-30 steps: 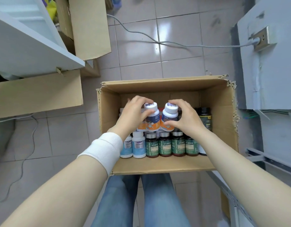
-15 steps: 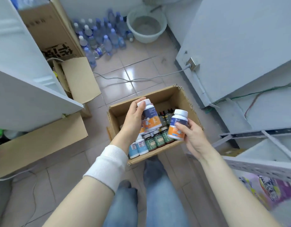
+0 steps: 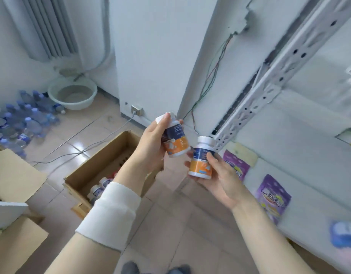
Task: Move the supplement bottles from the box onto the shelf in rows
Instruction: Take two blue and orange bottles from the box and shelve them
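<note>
Nearest the camera, the left forearm carries a white wristband (image 3: 111, 212). Ahead of it the left hand (image 3: 152, 143) wraps one bottle (image 3: 175, 139) from its left side, fingers curled over the cap end. That bottle is tilted, with its cap pointing up and to the left and its base pointing down towards the right. The right hand (image 3: 220, 180) cradles a second bottle (image 3: 202, 158) from below and behind, thumb across the label and fingers curled round the body. This one stands close to upright, cap on top. The two bottles are just beside each other; whether they touch cannot be determined. Below and left of the hands, the box (image 3: 95, 169) sits open on the floor with more bottles visible at its near end. The shelf (image 3: 313, 175) lies to the right of both hands, with purple pouches (image 3: 273, 196) on its board and a perforated post (image 3: 269, 82) rising behind. The right hand is the nearer to it, and its bottle already stands in the attitude needed for setting down. The left bottle would, in my judgement, need righting first. Compared with half a second ago, both hands have left the space over the box and travelled rightward towards the shelf, and the view has swung with them. One second ago both hands were down inside the box, gripping these bottles among the others.
</note>
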Available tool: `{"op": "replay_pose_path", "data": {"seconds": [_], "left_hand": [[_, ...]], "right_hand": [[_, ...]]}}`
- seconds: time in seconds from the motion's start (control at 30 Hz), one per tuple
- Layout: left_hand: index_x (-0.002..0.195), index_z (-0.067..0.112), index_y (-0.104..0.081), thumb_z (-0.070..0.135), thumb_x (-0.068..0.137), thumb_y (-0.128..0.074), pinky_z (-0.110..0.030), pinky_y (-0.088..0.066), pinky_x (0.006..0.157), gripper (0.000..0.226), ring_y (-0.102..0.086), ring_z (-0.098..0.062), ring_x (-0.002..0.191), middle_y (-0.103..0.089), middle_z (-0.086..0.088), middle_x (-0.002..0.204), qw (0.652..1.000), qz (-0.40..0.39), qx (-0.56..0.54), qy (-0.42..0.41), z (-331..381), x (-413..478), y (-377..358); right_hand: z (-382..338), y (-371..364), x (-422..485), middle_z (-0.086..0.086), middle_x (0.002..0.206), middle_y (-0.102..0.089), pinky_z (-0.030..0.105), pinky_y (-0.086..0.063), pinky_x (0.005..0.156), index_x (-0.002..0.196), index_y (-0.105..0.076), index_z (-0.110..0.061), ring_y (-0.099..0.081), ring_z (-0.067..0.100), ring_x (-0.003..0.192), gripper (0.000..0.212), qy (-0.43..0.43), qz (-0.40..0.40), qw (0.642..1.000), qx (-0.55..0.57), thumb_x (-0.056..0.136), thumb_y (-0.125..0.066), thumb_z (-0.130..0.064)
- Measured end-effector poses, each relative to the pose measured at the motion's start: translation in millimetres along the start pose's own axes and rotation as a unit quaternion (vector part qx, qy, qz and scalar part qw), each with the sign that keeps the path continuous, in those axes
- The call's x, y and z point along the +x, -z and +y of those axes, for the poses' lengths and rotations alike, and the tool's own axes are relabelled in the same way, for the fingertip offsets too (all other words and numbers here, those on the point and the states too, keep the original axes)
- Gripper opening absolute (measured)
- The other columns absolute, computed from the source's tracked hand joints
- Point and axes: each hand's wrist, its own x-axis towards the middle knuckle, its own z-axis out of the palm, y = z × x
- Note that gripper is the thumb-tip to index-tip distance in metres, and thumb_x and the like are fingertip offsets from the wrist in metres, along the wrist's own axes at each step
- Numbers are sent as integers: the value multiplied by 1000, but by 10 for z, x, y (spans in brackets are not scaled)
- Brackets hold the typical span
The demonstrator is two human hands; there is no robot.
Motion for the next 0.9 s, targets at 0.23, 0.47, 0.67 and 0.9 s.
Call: {"op": "replay_pose_path", "data": {"seconds": [0.23,0.47,0.67,0.9], "left_hand": [[100,14,-57,31,96,-41,-35,-55,82,23,-71,-13,79,-71,2,90,986,-146,71,-30,-99,-175,-1362],[101,17,-55,30,94,-44,-27,-56,76,18,-69,-11,79,-68,1,91,961,-234,130,-75,-450,-311,-2961],[94,13,-57,26,98,-43,-34,-55,84,19,-67,-16,80,-69,-1,82,918,-316,206,-121,-719,-346,-4236],[89,14,-59,34,96,-50,-44,-48,100,23,-66,-25,97,-68,-4,90,876,-359,303,-112,-897,197,-5258]], "right_hand": [[-692,635,-936,9,108,-69,42,-56,80,117,-56,-9,-67,26,96,83,112,46,993,-15,47,-90,-39],[-1507,1540,-1874,6,112,-70,33,-57,79,114,-59,-8,-68,22,101,83,206,77,975,-21,45,-90,-42],[-2266,2255,-2472,5,98,-73,34,-57,84,111,-59,-7,-69,19,95,83,287,91,953,-31,42,-91,-41],[-3099,2846,-2560,5,99,-73,35,-55,78,106,-63,-10,-70,20,92,80,324,127,935,-72,39,-91,-43]]}}
